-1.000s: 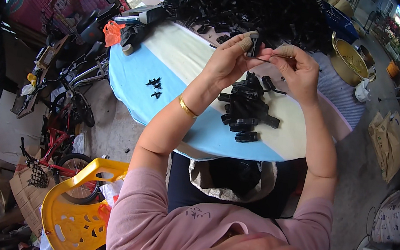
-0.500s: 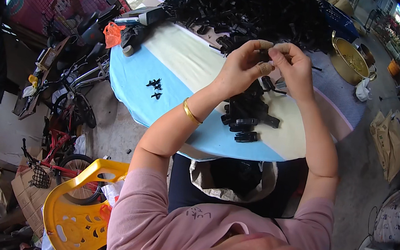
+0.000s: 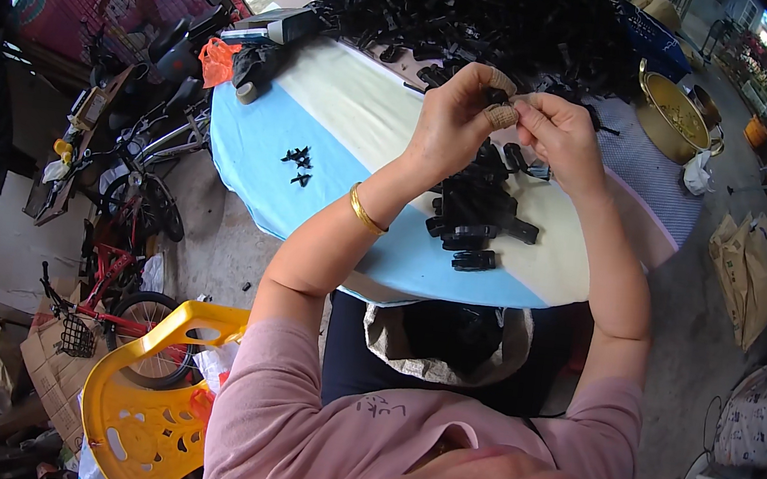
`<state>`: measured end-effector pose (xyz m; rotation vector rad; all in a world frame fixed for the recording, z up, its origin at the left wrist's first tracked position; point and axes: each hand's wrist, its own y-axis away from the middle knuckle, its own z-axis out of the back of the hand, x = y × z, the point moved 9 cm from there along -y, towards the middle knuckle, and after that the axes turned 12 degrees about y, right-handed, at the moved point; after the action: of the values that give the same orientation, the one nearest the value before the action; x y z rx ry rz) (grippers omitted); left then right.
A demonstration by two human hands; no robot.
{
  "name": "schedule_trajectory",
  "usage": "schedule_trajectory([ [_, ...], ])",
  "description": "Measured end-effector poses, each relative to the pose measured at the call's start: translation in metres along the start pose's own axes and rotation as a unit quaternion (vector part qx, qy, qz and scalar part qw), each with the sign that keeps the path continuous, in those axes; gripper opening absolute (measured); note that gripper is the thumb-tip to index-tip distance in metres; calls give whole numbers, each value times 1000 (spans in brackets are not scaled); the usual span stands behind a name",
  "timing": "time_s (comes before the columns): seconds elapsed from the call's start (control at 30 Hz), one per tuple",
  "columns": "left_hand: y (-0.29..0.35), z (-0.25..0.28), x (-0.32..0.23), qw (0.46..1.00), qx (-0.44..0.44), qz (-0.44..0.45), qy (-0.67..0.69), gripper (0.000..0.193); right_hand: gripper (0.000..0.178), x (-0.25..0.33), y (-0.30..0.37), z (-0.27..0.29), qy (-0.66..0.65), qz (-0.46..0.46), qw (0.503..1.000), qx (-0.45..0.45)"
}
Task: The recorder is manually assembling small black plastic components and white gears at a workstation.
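Note:
My left hand [image 3: 455,124], with tan wraps on thumb and index finger, pinches a small black plastic part [image 3: 495,95] above the table. Close against it, my right hand [image 3: 560,139] has its thumb and fingers pressed together at the left thumb tip; whatever they pinch is too small to name. Below both hands lies a cluster of black plastic parts [image 3: 488,209] on the striped tablecloth [image 3: 338,105]. A few tiny black pieces [image 3: 297,160] lie apart on the blue stripe at left. Beyond the hands, a large heap of black parts [image 3: 487,18] covers the far table.
A woven sack [image 3: 378,339] with black contents sits open at my lap. Right of the heap stand a gold-coloured pot [image 3: 652,119] and a blue crate [image 3: 655,43]. A yellow plastic chair [image 3: 110,397] is at left, bicycles [image 3: 145,196] behind it. An orange bag [image 3: 218,64] lies at the table's left edge.
My right fingers have shifted down from the left index fingertip to the left thumb tip. The black part in my left hand now shows more plainly.

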<state>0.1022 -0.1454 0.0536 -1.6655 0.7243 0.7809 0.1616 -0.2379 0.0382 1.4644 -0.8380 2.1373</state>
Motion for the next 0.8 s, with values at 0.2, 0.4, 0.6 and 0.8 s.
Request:
schedule_trajectory([
  [0.2, 6, -10, -27, 980, 9, -142, -137, 25, 14, 11, 3, 6, 37, 27, 999, -7],
  [0.4, 1, -9, -15, 987, 71, 61, -130, 36, 18, -9, -9, 37, 345, 31, 937, 49],
  [0.6, 15, -33, -2, 940, 257, 116, -191, 38, 21, -41, -1, 12, 471, -30, 864, 173],
  [0.8, 17, -39, 3, 930, 299, 110, -182, 33, 22, -52, -9, 17, 478, -60, 861, 165],
])
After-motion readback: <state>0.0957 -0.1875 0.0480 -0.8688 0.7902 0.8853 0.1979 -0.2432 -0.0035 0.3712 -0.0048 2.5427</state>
